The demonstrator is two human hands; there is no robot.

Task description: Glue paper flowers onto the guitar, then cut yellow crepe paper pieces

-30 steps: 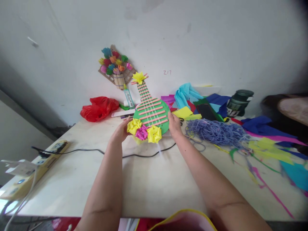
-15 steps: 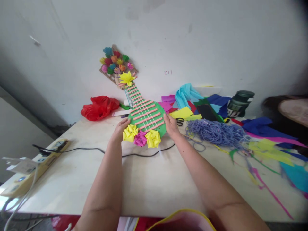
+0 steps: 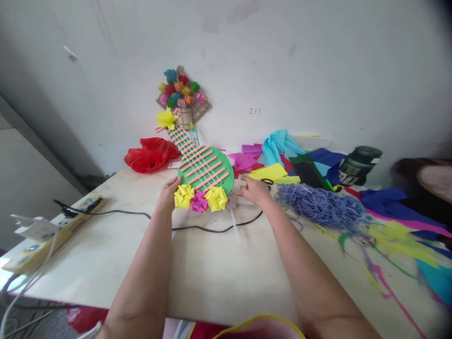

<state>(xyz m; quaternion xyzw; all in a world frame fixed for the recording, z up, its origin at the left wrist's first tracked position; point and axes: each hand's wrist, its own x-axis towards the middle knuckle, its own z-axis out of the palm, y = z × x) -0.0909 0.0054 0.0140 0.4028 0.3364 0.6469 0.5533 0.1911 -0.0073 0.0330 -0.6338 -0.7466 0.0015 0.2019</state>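
Observation:
My left hand is closed on the lower left edge of a green paper craft shaped like a lute. Pink strips cross its face, with white strings over them. Yellow and magenta paper flowers line its bottom edge, and a yellow flower tops the neck. My right hand is off the craft, just to its right, index finger stretched out. Close to those fingertips lies what looks like a white glue gun with an orange part and a clear stick, partly hidden by the craft and hand.
Scissors, crepe paper, a tangle of purple cord and a dark green jar lie to the right. Left are a red plastic bag and a power strip. A paper-flower basket is against the wall.
My right hand has let go of the craft's right edge and moved slightly away beside the white glue gun. The craft, in my left hand, has shifted left and its neck leans further left.

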